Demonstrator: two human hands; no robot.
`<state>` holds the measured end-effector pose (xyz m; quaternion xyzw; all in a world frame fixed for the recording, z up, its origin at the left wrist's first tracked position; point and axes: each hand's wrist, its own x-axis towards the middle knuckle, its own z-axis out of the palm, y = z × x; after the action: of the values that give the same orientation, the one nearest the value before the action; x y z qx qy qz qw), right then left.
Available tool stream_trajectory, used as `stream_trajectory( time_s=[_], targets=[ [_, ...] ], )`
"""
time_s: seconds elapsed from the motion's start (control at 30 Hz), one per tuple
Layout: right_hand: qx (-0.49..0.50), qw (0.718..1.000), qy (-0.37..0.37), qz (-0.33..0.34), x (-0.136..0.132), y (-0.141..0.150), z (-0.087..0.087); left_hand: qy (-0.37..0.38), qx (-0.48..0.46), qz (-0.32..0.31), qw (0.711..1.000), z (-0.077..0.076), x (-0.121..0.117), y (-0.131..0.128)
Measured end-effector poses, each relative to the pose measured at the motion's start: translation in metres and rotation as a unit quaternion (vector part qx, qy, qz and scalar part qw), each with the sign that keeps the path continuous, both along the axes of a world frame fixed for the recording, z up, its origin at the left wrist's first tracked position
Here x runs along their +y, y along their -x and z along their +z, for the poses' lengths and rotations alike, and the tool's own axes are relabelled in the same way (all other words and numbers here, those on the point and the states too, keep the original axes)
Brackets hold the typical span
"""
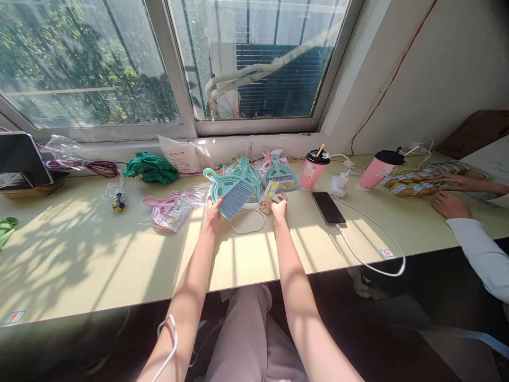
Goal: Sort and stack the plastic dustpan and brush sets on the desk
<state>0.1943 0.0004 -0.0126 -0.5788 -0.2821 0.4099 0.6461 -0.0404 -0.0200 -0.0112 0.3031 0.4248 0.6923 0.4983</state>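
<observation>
My left hand [213, 212] is closed on the lower left edge of a mint-green mini dustpan [215, 180], which has a brush with grey-blue bristles [237, 199] nested in it. Between the fingers of my right hand [279, 207] is a small yellow-and-white printed label card [268, 196]. Just behind my hands lie more mint dustpan sets [281, 172] and a pink one [265, 155]. To the left, a pink dustpan set [172, 210] rests in clear plastic wrapping. Part of a white cable loop [249, 232] lies under the held set.
A black phone [328, 208] on a white cable, a charger plug [338, 184] and two pink cups [310, 171] stand to the right. A co-worker's hands [451, 204] are at wrapped round items farther right. Green plastic [151, 167] and a yellow-black object [118, 202] sit left.
</observation>
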Motion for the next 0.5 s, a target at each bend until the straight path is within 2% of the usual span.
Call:
stream_trajectory(
  time_s=[0.1, 0.2, 0.37, 0.5],
  targets=[
    [0.137, 0.989, -0.054, 0.032, 0.001, 0.001, 0.008, -0.024, 0.009, -0.005, 1.000, 0.000, 0.001, -0.001],
    [0.179, 0.976, -0.120, 0.037, -0.004, 0.012, 0.013, -0.046, -0.004, -0.022, 0.999, -0.001, 0.001, -0.006],
    [0.115, 0.984, -0.063, 0.123, -0.021, 0.048, 0.014, -0.053, -0.029, -0.043, 0.997, -0.002, -0.001, -0.024],
    [0.077, 0.974, -0.063, 0.204, -0.032, 0.073, 0.014, -0.044, -0.018, -0.062, 0.997, -0.002, -0.003, -0.034]
  ],
)
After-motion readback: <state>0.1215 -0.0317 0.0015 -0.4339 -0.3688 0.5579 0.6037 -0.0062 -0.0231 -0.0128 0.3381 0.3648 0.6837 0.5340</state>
